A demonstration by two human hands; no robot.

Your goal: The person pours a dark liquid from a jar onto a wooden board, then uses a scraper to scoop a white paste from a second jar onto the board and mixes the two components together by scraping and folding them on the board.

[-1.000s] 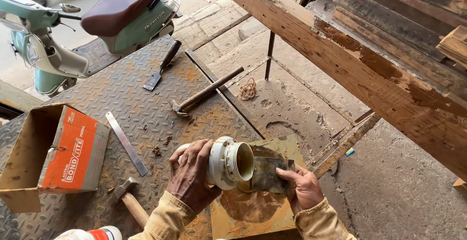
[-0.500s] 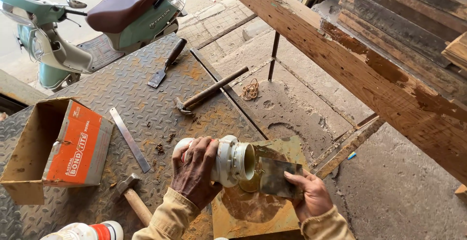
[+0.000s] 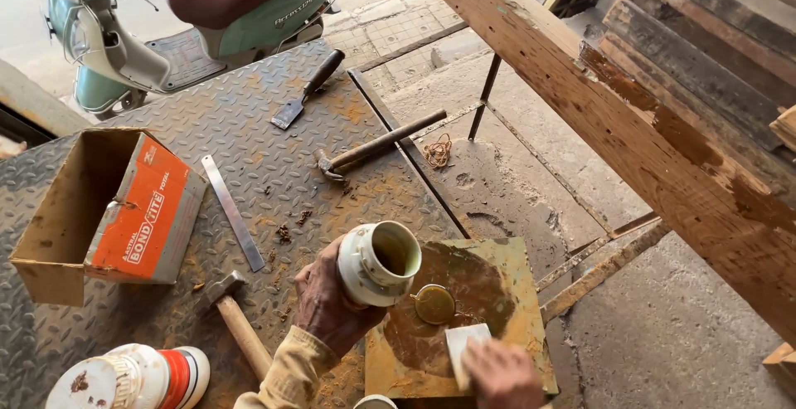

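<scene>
Above the stained square board [image 3: 506,293], the left hand [image 3: 327,305] is clamped round a tilted white jar [image 3: 377,264], amber liquid inside. The right hand [image 3: 502,373] presses a pale scraper [image 3: 462,344] onto the board, fingers closed over it.

Open white jar [image 3: 377,264] tilted, glue dripping — small pale scraper [image 3: 462,351] flat on stained square board [image 3: 506,276]

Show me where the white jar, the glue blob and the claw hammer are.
white jar [image 3: 371,270]: head view, on its side wall.
glue blob [image 3: 434,304]: head view, on its middle.
claw hammer [image 3: 383,141]: head view, on its handle.
</scene>
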